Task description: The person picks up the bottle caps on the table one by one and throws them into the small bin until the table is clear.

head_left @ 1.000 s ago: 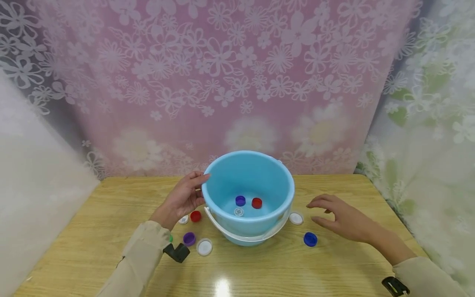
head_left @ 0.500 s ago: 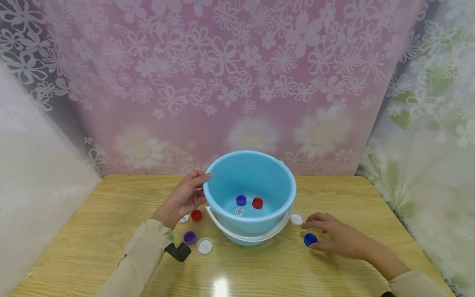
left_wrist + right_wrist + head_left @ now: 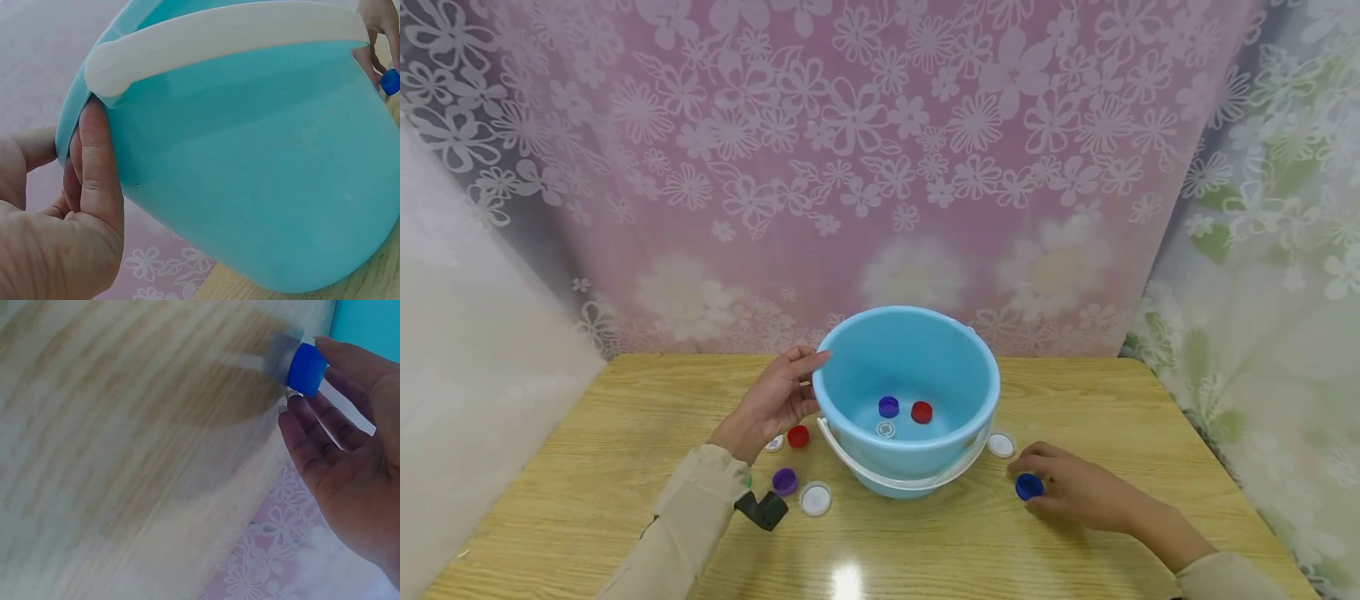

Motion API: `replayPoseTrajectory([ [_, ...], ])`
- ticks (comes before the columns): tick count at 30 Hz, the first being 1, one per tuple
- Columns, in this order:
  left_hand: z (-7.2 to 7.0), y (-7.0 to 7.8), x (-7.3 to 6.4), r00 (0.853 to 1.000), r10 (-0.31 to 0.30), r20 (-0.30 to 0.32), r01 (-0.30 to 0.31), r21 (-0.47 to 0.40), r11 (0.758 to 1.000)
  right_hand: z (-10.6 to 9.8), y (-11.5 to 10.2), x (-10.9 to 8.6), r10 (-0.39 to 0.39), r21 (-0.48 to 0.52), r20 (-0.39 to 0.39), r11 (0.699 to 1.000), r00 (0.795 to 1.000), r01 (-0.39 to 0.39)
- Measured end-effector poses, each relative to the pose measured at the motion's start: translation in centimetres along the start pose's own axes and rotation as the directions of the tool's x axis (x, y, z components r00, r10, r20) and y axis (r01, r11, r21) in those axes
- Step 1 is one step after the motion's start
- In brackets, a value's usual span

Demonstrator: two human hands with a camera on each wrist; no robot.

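Note:
A light blue bucket [image 3: 904,367] with a white handle [image 3: 231,31] stands on the table. My left hand [image 3: 778,398] grips its left rim, thumb over the edge and fingers against the outside wall, as the left wrist view shows. Inside the bucket lie a purple cap [image 3: 888,407], a red cap [image 3: 922,412] and a white cap [image 3: 886,429]. To the right of the bucket, my right hand [image 3: 1082,490] pinches a blue bottle cap [image 3: 307,369] between thumb and fingers, low at the wooden surface.
Just behind the right fingers lies a white cap [image 3: 1001,445]. Left of the bucket are a red cap [image 3: 798,436], a purple cap [image 3: 785,482] and a white lid [image 3: 816,498]. Another white cap [image 3: 774,444] is partly behind the left hand. A floral curtain [image 3: 850,167] hangs behind the table [image 3: 962,550].
My right hand has come down and toward the bucket, and its fingers have closed round the blue bottle cap. The left hand keeps its hold on the bucket.

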State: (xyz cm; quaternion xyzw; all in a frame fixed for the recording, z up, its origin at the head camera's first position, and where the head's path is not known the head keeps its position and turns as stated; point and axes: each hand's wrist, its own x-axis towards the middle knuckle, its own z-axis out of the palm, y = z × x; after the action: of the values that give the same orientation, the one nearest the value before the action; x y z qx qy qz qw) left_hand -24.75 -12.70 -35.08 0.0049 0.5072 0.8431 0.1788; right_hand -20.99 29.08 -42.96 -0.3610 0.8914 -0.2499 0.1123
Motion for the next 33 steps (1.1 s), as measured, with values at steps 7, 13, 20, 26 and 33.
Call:
replayPoseTrajectory([
  [7, -0.14, -0.1, -0.11, 1.0, -0.001, 0.01, 0.001, -0.015, 1.0, 0.23, 0.09, -0.06, -0.039, -0.008, -0.021, 0.999, 0.999, 0.038],
  [13, -0.2, -0.22, -0.13, 1.0, -0.001, 0.009, 0.001, -0.018, 1.0, 0.47, 0.35, -0.12, -0.043, -0.061, -0.034, 0.997, 0.998, 0.041],
  [20, -0.17, -0.2, -0.07, 1.0, -0.007, 0.005, 0.007, -0.012, 1.0, 0.78, 0.5, -0.31, -0.04, -0.086, -0.05, 0.996, 0.998, 0.036],
  [26, -0.18, -0.27, -0.03, 1.0, -0.008, 0.003, 0.008, -0.02, 1.0, 0.82, 0.52, -0.4, -0.024, -0.081, -0.049, 0.997, 0.998, 0.02],
  [33, -0.04, -0.13, -0.1, 1.0, -0.008, 0.004, 0.008, -0.012, 1.0, 0.68, 0.41, -0.38, -0.018, -0.057, -0.037, 0.998, 0.999, 0.015],
])
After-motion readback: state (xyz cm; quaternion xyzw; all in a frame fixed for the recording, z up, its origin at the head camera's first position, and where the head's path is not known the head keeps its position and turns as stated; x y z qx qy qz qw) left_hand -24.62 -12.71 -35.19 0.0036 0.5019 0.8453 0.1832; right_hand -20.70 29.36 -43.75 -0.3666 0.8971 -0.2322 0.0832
